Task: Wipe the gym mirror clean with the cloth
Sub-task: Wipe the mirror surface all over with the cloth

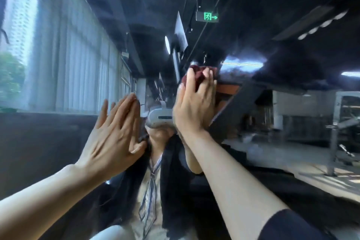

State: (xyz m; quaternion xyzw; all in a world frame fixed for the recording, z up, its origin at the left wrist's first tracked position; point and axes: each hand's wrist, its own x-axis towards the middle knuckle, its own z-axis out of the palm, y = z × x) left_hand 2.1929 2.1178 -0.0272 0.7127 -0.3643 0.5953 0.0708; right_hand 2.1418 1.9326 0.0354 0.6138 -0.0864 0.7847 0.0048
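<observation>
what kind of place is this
Probably a gym: the big mirror reflects metal exercise frames, a green exit sign and tall windows. The right hand presses a cloth to it.

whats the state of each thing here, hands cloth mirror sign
left hand: open, straight fingers flat against the mirror
right hand: presses the cloth to the glass, fingers over it
cloth: dark red, bunched under the right hand
mirror: being wiped, reflects the gym
exit sign: lit green, seen as a reflection
</observation>
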